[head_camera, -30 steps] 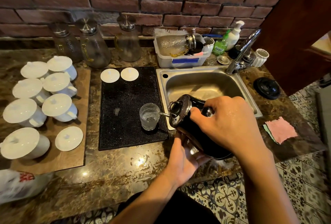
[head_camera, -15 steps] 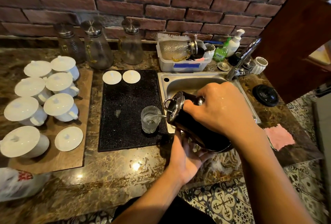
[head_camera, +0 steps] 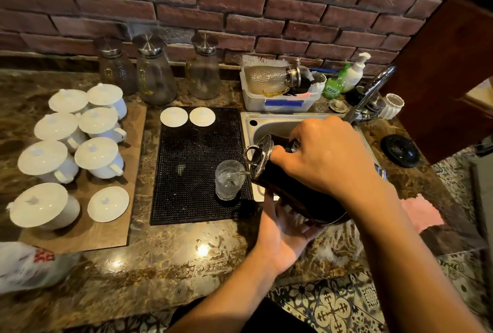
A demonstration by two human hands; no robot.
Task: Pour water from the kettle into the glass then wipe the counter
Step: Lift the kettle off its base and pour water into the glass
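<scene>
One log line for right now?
phase: pouring | right hand tilts black kettle | left hand supports base | clear glass filling | wipe pending

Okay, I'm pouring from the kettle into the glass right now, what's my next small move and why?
Probably tip the kettle back upright soon. Water is streaming from its spout into the glass, which already looks well filled. Your right hand grips the top and your left hand supports the base, so level it with both.
</scene>
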